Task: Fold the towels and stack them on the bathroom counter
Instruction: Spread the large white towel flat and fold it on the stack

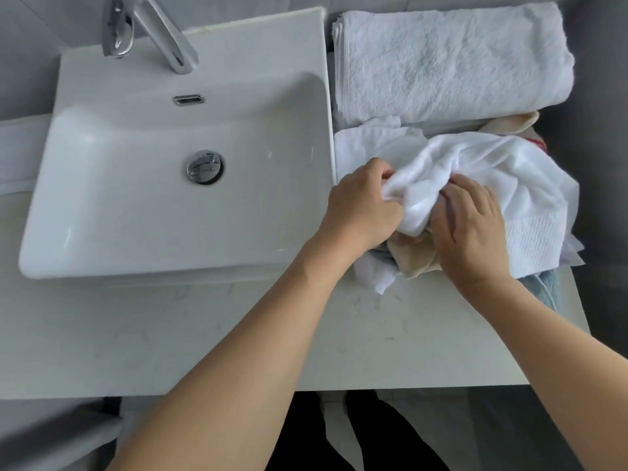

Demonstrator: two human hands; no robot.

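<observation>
A crumpled white towel [482, 178] lies on top of a loose pile of cloths on the counter [373, 334], right of the sink. My left hand [360, 209] grips a bunched edge of that white towel. My right hand [470, 229] is beside it, its fingers curled into the same bunch of cloth; the fingertips are hidden. Under the white towel a beige cloth [413, 254] and a light blue cloth [543, 283] stick out. A large folded white towel [448, 59] rests at the back right of the counter.
A white basin [176, 171] with a chrome faucet [159, 35] and drain plug [205, 166] fills the left half. The pile reaches the counter's right edge, with a dark wall beyond. A red-trimmed cloth [537, 142] peeks from the back of the pile.
</observation>
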